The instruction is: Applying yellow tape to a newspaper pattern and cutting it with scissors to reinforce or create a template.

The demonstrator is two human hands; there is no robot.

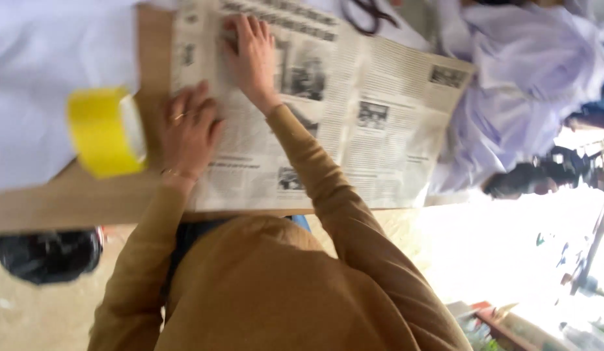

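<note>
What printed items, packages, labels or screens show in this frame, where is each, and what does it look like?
Newspaper: spread flat on the wooden table, pale grey sheet with text columns and small dark photos; the left hand and right hand press on it.
Tape roll: left of the newspaper, yellow, round, no label legible.
No screens or signs visible.

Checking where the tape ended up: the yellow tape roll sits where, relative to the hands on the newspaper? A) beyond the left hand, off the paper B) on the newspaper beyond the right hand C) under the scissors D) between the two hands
A: the yellow tape roll lies off the newspaper, outward of the left hand; the right hand presses flat farther up the page.
</note>
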